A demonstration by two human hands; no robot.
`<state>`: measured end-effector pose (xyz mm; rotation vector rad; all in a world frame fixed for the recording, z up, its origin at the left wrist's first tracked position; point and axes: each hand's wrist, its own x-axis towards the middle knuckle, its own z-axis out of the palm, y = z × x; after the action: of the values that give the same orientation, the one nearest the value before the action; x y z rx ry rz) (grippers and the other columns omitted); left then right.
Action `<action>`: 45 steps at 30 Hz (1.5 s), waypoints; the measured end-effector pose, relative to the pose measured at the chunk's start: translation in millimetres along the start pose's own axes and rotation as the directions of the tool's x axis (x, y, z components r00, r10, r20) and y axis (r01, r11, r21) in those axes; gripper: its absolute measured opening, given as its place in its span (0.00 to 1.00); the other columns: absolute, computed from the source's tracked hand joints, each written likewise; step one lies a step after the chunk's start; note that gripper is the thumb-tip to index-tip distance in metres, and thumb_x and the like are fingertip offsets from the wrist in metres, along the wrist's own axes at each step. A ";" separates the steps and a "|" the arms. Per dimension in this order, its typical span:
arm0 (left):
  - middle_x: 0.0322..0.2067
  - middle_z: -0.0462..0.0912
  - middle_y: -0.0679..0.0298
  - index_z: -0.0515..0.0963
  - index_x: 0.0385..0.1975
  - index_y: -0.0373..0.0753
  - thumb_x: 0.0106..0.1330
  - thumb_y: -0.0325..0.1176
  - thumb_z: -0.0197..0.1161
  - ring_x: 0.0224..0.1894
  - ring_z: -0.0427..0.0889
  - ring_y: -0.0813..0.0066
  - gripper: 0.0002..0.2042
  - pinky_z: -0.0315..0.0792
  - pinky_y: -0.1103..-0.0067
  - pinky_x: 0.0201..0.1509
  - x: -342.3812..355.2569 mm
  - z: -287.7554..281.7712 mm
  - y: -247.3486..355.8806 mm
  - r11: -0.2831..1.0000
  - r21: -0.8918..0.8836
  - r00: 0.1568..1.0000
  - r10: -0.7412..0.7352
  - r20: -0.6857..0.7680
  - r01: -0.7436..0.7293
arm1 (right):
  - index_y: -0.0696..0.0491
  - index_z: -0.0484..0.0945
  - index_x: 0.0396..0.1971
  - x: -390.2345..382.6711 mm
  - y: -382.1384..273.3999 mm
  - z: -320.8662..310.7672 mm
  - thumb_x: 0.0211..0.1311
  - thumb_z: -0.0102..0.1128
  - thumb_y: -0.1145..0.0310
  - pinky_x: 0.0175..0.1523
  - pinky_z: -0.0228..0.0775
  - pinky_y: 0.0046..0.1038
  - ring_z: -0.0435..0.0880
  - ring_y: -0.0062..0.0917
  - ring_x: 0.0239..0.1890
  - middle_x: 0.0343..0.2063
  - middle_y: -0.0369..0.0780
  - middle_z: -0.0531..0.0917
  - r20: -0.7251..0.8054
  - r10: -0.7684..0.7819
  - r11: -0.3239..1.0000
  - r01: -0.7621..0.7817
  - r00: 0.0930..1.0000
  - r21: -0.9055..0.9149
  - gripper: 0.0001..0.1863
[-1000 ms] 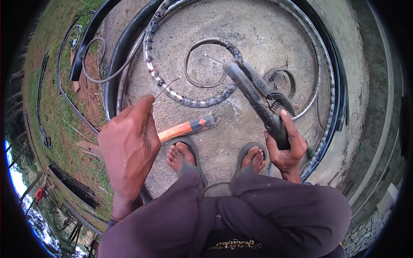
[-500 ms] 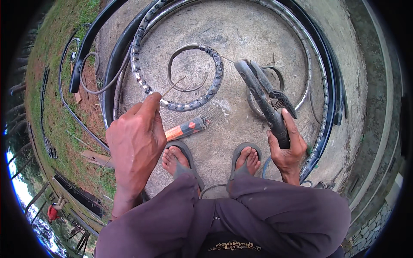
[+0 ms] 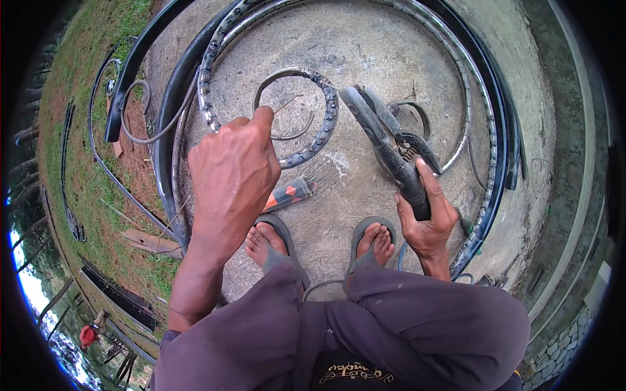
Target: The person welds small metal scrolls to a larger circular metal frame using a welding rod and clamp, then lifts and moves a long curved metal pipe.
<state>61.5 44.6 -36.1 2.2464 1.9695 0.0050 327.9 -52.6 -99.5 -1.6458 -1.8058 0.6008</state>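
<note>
My left hand is closed, back of the hand up, around a thin welding rod whose tip points up and to the right. It is over the left side of a curled metal strip dotted with dark weld marks. My right hand grips the black handle of a welding electrode holder, thumb and finger near its spring lever. The holder's jaws face up and left, close to the strip, and a thin stub seems to stick out of them. Under my left wrist lies an orange and black packet of welding rods.
Large bent metal hoops and black tubes arch around the concrete floor. My sandalled feet stand close by. Cables and a wooden board lie on grass at left. A person in red is far off.
My left hand has moved right and slightly up with the rod, now partly covering the packet and the curled strip. My right hand has shifted the electrode holder slightly left.
</note>
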 end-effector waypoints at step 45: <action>0.24 0.80 0.57 0.80 0.42 0.45 0.61 0.28 0.60 0.26 0.82 0.56 0.10 0.71 0.66 0.27 21.6 21.3 -0.6 0.986 -0.051 0.972 0.147 -0.181 -0.159 | 0.54 0.74 0.60 0.2 12.1 2.2 0.46 0.72 0.80 0.41 0.82 0.31 0.89 0.38 0.41 0.43 0.50 0.85 -0.098 0.047 0.998 -0.043 0.994 0.041 0.36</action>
<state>66.1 63.6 -59.3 2.4237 1.8399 0.2912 334.9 -50.7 -109.4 -1.6650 -1.6803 0.5610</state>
